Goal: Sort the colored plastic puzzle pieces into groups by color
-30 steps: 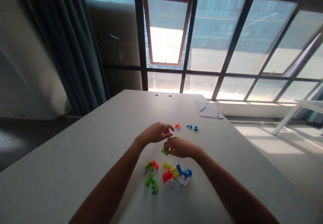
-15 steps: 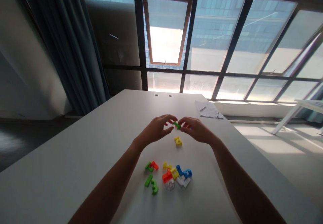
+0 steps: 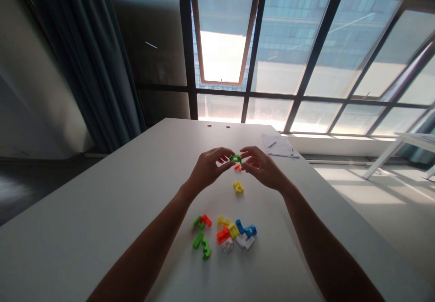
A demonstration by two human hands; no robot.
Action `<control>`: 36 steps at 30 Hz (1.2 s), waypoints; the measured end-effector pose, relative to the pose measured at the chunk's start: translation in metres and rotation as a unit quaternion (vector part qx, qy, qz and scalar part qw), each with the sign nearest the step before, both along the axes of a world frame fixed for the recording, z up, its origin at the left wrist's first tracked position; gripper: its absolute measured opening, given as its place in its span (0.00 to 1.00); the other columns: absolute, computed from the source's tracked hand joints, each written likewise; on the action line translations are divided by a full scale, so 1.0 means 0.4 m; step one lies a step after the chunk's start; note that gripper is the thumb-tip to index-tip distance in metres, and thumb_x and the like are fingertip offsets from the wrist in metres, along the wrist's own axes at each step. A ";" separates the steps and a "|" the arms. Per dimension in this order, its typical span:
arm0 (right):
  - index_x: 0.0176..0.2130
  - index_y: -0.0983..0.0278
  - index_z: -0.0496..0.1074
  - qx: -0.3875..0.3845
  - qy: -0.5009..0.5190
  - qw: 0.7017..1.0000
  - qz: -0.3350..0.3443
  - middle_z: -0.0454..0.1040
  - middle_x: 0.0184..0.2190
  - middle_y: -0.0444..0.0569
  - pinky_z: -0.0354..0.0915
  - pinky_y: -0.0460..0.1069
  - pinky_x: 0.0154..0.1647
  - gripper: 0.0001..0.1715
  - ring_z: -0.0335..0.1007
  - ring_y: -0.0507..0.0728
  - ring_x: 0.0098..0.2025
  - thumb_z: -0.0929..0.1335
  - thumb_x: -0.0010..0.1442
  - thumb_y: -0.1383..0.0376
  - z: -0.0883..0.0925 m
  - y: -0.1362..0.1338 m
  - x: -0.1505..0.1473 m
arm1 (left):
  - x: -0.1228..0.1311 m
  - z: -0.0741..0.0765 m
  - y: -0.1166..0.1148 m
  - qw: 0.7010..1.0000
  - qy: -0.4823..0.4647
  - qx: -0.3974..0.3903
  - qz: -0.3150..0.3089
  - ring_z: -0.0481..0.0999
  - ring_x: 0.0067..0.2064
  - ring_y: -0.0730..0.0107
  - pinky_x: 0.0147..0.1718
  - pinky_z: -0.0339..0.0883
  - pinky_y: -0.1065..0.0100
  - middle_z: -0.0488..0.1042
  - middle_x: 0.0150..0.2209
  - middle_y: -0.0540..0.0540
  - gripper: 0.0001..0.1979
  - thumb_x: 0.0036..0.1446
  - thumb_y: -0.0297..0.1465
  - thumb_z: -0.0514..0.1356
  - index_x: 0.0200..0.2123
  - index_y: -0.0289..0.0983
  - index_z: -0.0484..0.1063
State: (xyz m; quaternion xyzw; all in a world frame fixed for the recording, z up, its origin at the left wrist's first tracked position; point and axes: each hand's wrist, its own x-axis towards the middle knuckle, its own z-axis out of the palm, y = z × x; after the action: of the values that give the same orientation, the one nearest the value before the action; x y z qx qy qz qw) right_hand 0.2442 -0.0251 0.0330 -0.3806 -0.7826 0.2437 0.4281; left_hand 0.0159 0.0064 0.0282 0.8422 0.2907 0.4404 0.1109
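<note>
Above the white table [image 3: 146, 193], my left hand [image 3: 215, 165] pinches a small green plastic block [image 3: 235, 158] between thumb and fingers. Close by its right end is my right hand [image 3: 260, 168], thumb and forefinger spread apart; whether a fingertip touches the block I cannot tell. Just below the hands lies an orange-red piece [image 3: 238, 168], partly beside the right thumb. Nearer to me sits a yellow piece [image 3: 238, 187].
Nearer to me are loose green pieces [image 3: 205, 249], red pieces [image 3: 223, 235], yellow pieces [image 3: 233, 230], blue pieces [image 3: 250, 230] and white pieces [image 3: 245, 241]. Paper sheets [image 3: 277, 144] with a pen lie at the right edge. Windows and a dark curtain [image 3: 81, 57] stand behind.
The green block has turned from slanted to nearly level, with its openings showing. My right fingers have spread apart, and the orange-red piece below shows more clearly.
</note>
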 end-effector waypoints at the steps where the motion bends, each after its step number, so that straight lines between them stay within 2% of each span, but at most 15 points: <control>1: 0.55 0.61 0.68 0.024 -0.010 1.000 -0.010 0.78 0.48 0.53 0.78 0.54 0.37 0.22 0.79 0.56 0.37 0.70 0.66 0.54 0.002 -0.004 -0.003 | 0.000 -0.002 0.002 1.000 -0.001 0.001 -0.001 0.81 0.38 0.68 0.37 0.80 0.66 0.81 0.40 0.45 0.17 0.66 0.44 0.62 0.48 0.38 0.74; 5: 0.50 0.61 0.73 0.078 -0.026 0.996 -0.032 0.79 0.45 0.51 0.79 0.53 0.38 0.17 0.80 0.56 0.38 0.69 0.68 0.54 0.013 -0.017 -0.018 | -0.003 -0.008 0.006 1.000 -0.008 0.029 -0.003 0.81 0.39 0.69 0.37 0.79 0.66 0.80 0.41 0.46 0.19 0.65 0.43 0.63 0.52 0.39 0.72; 9: 0.48 0.62 0.75 0.078 -0.023 0.996 -0.035 0.80 0.44 0.51 0.79 0.53 0.39 0.17 0.80 0.57 0.39 0.69 0.68 0.53 0.019 -0.022 -0.026 | -0.005 -0.010 0.004 0.997 -0.007 0.078 -0.006 0.80 0.39 0.71 0.38 0.78 0.67 0.78 0.42 0.46 0.19 0.64 0.40 0.64 0.54 0.40 0.70; 12: 0.48 0.61 0.75 0.074 -0.003 0.997 -0.030 0.80 0.43 0.51 0.80 0.54 0.42 0.17 0.81 0.57 0.40 0.70 0.67 0.53 0.016 -0.020 -0.027 | -0.004 -0.008 0.001 0.996 0.000 0.083 -0.015 0.79 0.38 0.71 0.38 0.78 0.67 0.78 0.42 0.47 0.17 0.65 0.39 0.64 0.54 0.40 0.70; 17: 0.48 0.62 0.74 0.085 0.010 0.996 -0.041 0.80 0.43 0.50 0.79 0.54 0.44 0.16 0.81 0.58 0.40 0.72 0.64 0.55 0.008 -0.014 -0.026 | -0.003 0.001 -0.004 0.998 0.012 0.050 -0.039 0.80 0.41 0.68 0.39 0.79 0.66 0.77 0.46 0.45 0.19 0.63 0.41 0.65 0.53 0.39 0.70; 22: 0.48 0.61 0.75 0.121 -0.029 0.992 -0.038 0.79 0.43 0.50 0.78 0.52 0.43 0.13 0.80 0.56 0.39 0.72 0.65 0.58 -0.003 -0.008 -0.030 | -0.012 0.013 -0.003 0.998 0.032 -0.018 -0.046 0.82 0.41 0.67 0.40 0.80 0.65 0.79 0.46 0.44 0.17 0.66 0.42 0.62 0.52 0.38 0.71; 25: 0.50 0.61 0.74 0.128 -0.069 0.989 -0.019 0.78 0.43 0.50 0.77 0.51 0.42 0.13 0.79 0.56 0.39 0.71 0.66 0.61 -0.018 -0.002 -0.030 | -0.029 0.018 0.003 0.994 0.078 -0.055 -0.057 0.82 0.41 0.67 0.41 0.79 0.66 0.80 0.44 0.46 0.18 0.64 0.40 0.64 0.53 0.39 0.71; 30: 0.56 0.60 0.72 0.088 -0.192 0.977 0.037 0.73 0.55 0.54 0.76 0.53 0.44 0.21 0.78 0.57 0.43 0.72 0.64 0.66 -0.048 0.009 -0.018 | -0.082 0.000 0.038 0.961 0.219 -0.165 -0.041 0.82 0.39 0.66 0.36 0.76 0.68 0.82 0.42 0.47 0.19 0.61 0.36 0.65 0.55 0.41 0.73; 36: 0.56 0.61 0.73 0.011 -0.301 0.953 0.037 0.77 0.52 0.54 0.73 0.53 0.47 0.21 0.78 0.59 0.44 0.72 0.64 0.67 -0.053 0.010 -0.014 | -0.129 -0.082 0.115 0.892 0.360 -0.273 0.021 0.81 0.41 0.63 0.37 0.72 0.70 0.82 0.42 0.45 0.19 0.54 0.35 0.67 0.50 0.39 0.76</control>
State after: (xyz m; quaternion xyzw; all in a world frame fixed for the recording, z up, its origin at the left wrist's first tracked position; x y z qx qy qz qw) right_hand 0.2386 -0.0211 0.0118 -0.4020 -0.8914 0.1249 0.1681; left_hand -0.0357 0.0525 -0.0047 0.8733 0.4370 0.0119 0.2152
